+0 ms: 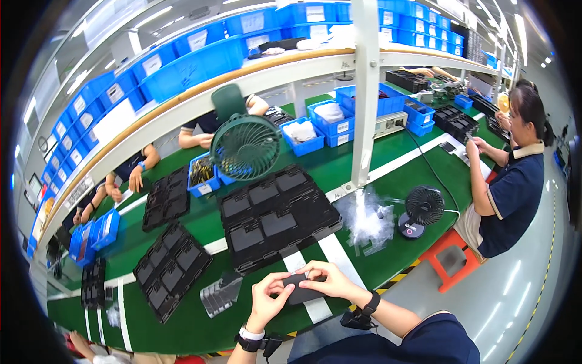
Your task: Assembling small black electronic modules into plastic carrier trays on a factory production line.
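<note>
My left hand (267,299) and my right hand (332,281) are together at the bench's near edge. Between them they pinch a dark, flat rectangular panel (303,296), thumbs on its face and fingers along its upper edge. Just beyond lies a black compartment tray (285,248) holding several similar dark panels. Left of my left hand, a strip of shiny, partly clear film sheets (219,296) rests on the green bench. A second black tray (172,270), also with dark panels, sits farther left at an angle.
Crumpled clear plastic film (371,221) lies beside a small dark fan (423,206) at the right. A green fan (245,147) hangs over the bench near a white post (365,91). Blue bins (194,68) line the shelf above. A co-worker (512,182) sits by a red stool (448,264).
</note>
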The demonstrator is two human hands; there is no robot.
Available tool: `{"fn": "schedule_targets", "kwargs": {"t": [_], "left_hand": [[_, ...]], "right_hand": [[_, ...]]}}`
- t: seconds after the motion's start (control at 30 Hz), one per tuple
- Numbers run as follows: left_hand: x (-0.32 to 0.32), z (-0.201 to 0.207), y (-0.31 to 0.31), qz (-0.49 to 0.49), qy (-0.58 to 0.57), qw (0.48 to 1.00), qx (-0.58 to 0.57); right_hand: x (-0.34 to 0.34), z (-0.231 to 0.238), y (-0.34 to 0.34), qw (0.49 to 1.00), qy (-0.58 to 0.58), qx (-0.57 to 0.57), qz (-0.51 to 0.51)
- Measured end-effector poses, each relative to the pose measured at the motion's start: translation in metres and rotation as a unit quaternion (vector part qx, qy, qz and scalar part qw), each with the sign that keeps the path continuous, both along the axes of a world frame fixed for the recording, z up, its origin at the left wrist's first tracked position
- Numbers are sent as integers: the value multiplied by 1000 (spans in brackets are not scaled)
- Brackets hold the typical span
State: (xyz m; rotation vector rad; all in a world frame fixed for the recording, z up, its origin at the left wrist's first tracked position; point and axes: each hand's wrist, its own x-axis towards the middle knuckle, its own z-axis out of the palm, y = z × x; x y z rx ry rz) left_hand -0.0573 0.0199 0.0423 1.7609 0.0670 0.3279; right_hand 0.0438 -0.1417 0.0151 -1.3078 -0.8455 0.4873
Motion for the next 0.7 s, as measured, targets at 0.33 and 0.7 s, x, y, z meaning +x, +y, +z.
{"fn": "schedule_targets", "kwargs": {"t": [0.33,0.7], "left_hand": [[-1,3,-3,82,0,997,-14],[-48,0,63,149,64,961,223]], "right_hand": [[18,-1,-10,993,4,-117,0],[152,20,10,930,-201,-167,-258]]}}
